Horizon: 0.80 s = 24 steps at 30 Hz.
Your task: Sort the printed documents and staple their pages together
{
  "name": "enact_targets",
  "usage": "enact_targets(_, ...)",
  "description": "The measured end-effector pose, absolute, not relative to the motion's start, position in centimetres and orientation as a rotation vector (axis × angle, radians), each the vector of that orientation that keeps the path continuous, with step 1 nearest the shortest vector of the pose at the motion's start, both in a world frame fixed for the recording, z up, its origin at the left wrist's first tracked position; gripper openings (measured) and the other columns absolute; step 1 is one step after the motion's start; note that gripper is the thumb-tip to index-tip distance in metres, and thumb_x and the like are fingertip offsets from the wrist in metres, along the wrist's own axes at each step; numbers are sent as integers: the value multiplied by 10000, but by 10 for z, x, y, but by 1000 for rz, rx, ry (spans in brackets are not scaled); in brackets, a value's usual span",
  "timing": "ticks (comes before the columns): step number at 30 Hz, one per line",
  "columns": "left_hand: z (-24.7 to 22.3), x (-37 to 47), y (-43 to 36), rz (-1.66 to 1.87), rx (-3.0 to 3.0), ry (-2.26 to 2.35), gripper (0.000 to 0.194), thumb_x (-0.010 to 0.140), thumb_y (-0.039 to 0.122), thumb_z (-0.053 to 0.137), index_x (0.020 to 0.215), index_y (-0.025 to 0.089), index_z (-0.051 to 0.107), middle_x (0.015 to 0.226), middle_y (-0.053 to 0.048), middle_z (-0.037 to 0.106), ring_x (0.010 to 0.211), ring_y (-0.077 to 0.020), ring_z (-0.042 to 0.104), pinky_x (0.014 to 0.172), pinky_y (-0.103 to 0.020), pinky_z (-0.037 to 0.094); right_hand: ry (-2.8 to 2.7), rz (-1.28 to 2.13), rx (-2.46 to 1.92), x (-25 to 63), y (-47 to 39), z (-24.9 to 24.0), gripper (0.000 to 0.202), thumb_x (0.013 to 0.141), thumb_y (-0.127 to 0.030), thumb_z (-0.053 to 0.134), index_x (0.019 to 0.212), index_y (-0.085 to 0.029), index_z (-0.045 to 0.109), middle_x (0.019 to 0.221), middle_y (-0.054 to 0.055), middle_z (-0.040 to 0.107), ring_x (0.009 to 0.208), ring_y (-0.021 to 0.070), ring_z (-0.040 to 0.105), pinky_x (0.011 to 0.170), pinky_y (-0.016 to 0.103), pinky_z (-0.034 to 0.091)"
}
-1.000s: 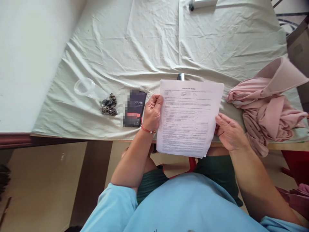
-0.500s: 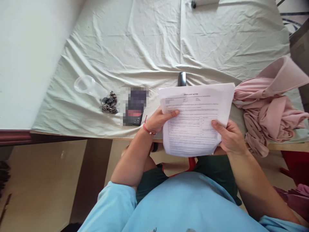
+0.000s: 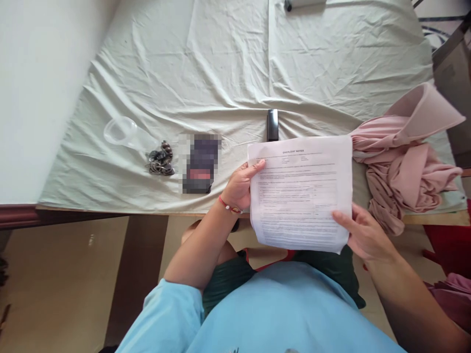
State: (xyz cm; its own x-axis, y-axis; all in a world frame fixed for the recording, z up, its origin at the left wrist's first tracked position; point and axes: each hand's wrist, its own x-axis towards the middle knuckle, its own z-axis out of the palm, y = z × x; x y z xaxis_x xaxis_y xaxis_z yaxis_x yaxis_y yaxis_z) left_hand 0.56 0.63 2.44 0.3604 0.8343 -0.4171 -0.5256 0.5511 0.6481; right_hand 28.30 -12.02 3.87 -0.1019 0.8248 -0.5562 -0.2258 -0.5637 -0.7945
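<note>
A stack of printed paper sheets (image 3: pixel 298 196) headed "Overleaf Notes" is held over the table's front edge, above my lap. My left hand (image 3: pixel 241 184) grips its left side, thumb on top near the upper corner and the other fingers behind. At the lower right edge, my right hand (image 3: pixel 364 233) pinches the stack, its thumb lying on the print and its fingers mostly hidden underneath. Just beyond the top of the sheets a black stapler-like object (image 3: pixel 272 125) lies partly covered.
A pale cloth (image 3: pixel 228 63) covers the table. On the left lie a clear plastic cup (image 3: pixel 123 132), a bunch of keys (image 3: pixel 162 159) and a blurred-out phone (image 3: pixel 201 164). Pink fabric (image 3: pixel 408 162) is heaped at right. A white cylinder (image 3: pixel 307 4) lies at the far edge.
The paper stack has straightened and come slightly lower, toward my body. My right hand has slid down along its right edge. The view has shifted slightly.
</note>
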Motion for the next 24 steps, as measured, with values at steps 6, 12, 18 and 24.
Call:
enact_targets(6,22,14,-3,851,440,815,300,858,335,793,1070,124,763,1021,-127,818,1077,-321,768,1018,-480,594,-608,1979,-1642,325,-171,42,444,928,-493,756,1320,-285,761,1250,100,798,1061,301,789,964,471,654)
enact_targets(12,11,25,-9,861,474,814,305,785,203,814,1072,163,717,966,-74,807,1054,-284,767,990,-447,589,-1032,1778,-1821,320,-190,28,550,951,-600,671,1381,-262,723,1424,86,717,1291,335,686,1147,506,536)
enact_targets(18,15,27,-13,886,541,808,294,792,240,810,1062,178,713,933,-47,791,1006,-251,763,945,-397,581,-1657,1496,-1980,339,-183,26,440,961,-615,611,1205,-298,795,1169,68,821,1040,335,776,938,479,617)
enact_targets(24,15,30,-19,919,557,823,285,794,289,816,1039,180,719,919,-44,789,926,-228,759,880,-366,573,-1724,61,-1958,328,-112,91,175,941,-384,718,1099,-365,792,998,81,836,865,276,791,744,399,606)
